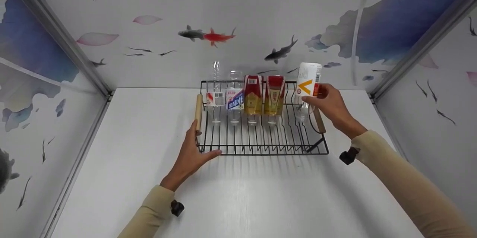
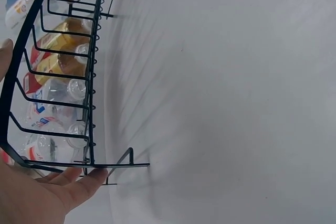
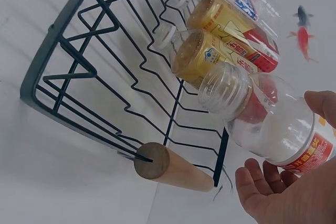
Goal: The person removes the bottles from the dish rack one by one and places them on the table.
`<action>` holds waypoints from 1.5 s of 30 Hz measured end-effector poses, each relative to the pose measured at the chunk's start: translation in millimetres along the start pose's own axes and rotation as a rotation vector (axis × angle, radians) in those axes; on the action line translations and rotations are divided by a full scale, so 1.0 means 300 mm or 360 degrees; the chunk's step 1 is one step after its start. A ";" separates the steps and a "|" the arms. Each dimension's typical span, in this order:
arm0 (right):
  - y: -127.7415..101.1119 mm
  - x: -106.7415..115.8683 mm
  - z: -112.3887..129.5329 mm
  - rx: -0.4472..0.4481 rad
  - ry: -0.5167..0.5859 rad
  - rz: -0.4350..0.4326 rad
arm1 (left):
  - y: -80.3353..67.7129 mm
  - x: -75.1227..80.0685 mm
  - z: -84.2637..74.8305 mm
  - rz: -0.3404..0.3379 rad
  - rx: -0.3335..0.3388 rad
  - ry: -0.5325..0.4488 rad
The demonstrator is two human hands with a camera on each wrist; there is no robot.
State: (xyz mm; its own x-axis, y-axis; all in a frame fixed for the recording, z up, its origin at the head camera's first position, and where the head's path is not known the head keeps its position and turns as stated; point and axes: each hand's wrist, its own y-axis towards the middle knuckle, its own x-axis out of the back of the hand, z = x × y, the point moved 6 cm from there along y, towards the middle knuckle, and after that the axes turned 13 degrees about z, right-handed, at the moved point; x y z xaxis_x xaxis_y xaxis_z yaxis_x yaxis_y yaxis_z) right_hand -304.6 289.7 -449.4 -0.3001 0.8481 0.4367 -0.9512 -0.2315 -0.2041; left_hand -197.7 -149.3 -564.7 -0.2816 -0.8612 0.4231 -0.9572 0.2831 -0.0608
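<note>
An empty, light, slippery bottle [image 1: 308, 81] is gripped mid-body by the right hand [image 1: 329, 104]; the rack [image 1: 261, 145] is steadied by the open left hand [image 1: 192, 152].

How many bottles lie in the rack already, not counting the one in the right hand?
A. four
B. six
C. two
A: four bottles lie side by side in the rack, while the right hand holds a fifth bottle at the rack's right end.
</note>
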 end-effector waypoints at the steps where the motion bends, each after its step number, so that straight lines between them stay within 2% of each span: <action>1: -0.007 -0.001 0.002 0.0012 0.0007 -0.0003 | -0.001 0.001 0.000 0.0004 0.0007 0.0007; 5: -0.029 -0.008 0.009 0.0046 0.0024 -0.0002 | -0.007 0.007 -0.003 0.0016 0.0026 0.0029; 18: -0.081 -0.049 0.026 0.0061 0.0012 0.0055 | -0.006 0.012 -0.001 0.0029 -0.0008 0.0029; 26: -0.097 -0.072 0.032 0.0120 0.0018 0.0081 | -0.004 0.010 0.001 0.0023 0.0007 0.0028; 45: -0.114 -0.139 0.026 0.0140 -0.0074 0.0194 | -0.012 0.007 0.002 -0.0001 -0.0014 0.0017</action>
State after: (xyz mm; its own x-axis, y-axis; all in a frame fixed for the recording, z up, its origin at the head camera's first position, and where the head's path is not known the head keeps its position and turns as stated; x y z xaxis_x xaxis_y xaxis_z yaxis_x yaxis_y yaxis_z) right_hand -260.1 258.6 -453.7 -0.4149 0.7886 0.4538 -0.9095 -0.3739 -0.1817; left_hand -194.9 -152.4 -564.1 -0.2804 -0.8570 0.4324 -0.9566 0.2866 -0.0524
